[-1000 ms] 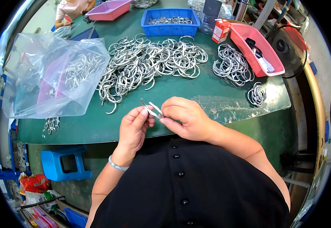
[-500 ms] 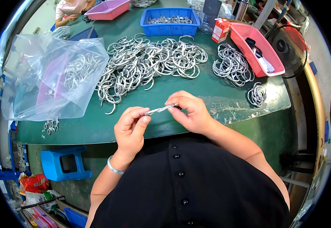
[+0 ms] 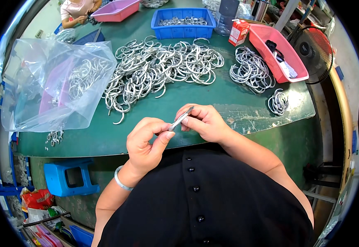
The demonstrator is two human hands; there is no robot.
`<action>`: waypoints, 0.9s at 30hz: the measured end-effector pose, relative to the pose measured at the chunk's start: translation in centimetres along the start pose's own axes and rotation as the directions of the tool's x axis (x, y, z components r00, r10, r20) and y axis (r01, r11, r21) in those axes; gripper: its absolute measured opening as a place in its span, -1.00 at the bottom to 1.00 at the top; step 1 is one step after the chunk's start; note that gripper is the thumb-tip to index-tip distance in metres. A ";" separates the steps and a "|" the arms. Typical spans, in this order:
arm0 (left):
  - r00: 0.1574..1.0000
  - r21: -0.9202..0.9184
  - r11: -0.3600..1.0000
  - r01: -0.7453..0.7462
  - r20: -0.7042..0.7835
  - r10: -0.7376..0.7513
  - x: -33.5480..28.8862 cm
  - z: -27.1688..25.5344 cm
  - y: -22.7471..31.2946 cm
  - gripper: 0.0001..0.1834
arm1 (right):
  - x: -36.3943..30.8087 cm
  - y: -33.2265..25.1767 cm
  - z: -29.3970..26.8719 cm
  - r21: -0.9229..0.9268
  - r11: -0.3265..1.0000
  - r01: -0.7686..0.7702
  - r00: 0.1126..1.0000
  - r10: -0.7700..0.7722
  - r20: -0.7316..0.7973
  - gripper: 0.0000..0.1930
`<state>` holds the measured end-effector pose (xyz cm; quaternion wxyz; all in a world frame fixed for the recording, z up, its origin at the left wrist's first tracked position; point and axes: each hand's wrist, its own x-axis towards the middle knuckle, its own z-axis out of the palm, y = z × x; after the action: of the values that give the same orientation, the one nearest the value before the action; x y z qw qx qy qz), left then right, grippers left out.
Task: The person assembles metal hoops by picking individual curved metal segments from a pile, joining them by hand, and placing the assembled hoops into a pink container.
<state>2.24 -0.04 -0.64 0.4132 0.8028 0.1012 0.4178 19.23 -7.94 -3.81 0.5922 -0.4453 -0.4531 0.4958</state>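
Head view: silvery metal piece (image 3: 179,121) slants lengthwise up-right between fingers (image 3: 161,140).

Dark marks stand on the front of the blue rectangular plastic tray (image 3: 183,32); right of it, pale print shows on the red-and-white box-shaped carton (image 3: 238,33) and the hub of the black round fan (image 3: 307,50). All illegible.

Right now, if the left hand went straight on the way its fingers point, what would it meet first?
Probably the right hand, farther along the slim silver metal piece the left hand pinches; depth is unclear.
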 end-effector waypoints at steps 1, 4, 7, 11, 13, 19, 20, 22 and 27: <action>1.000 -0.004 1.000 0.002 0.017 -0.002 -0.2 0.1 0.0 -0.87 | -0.3 0.0 0.1 0.032 0.999 -0.028 1.000 0.028 0.004 -0.87; 0.999 -0.002 0.999 0.047 -0.025 -0.047 -0.4 0.3 0.8 -0.87 | -0.9 0.1 0.3 0.091 0.991 -0.094 0.995 0.093 0.018 -0.87; 0.995 -0.032 0.996 0.082 -0.046 -0.084 -0.4 0.3 0.4 -0.90 | -0.9 -0.1 0.3 0.092 0.989 -0.112 0.993 0.109 0.034 -0.85; 0.859 -0.357 0.828 0.432 -0.118 -0.499 -0.5 0.7 -0.1 -0.90 | -0.8 -0.3 0.3 0.119 0.984 -0.130 0.991 0.125 0.047 -0.84; 0.808 -0.461 0.732 0.501 -0.053 -0.587 -0.4 0.5 -0.3 -0.89 | -1.0 -0.3 0.3 0.116 0.985 -0.131 0.991 0.126 0.051 -0.84; 0.712 -0.580 0.558 0.594 0.055 -0.700 -0.7 0.2 -0.8 -0.85 | -1.2 -0.2 0.3 0.116 0.986 -0.118 0.992 0.111 0.062 -0.84; 0.707 -0.586 0.548 0.597 0.061 -0.704 -0.7 0.2 -0.8 -0.85 | -1.2 -0.2 0.3 0.119 0.986 -0.118 0.992 0.111 0.064 -0.84; 0.701 -0.596 0.534 0.599 0.068 -0.710 -0.7 0.1 -0.8 -0.85 | -1.3 -0.2 0.3 0.130 0.985 -0.116 0.992 0.108 0.068 -0.85; 0.697 -0.610 0.520 0.598 0.076 -0.713 -0.9 0.1 -1.0 -0.86 | -1.3 -0.1 0.3 0.139 0.985 -0.098 0.993 0.089 0.074 -0.86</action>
<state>1.90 0.11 -2.00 0.7569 0.4907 0.2991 0.3114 18.78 -9.25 -3.78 0.5829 -0.4056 -0.4147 0.5690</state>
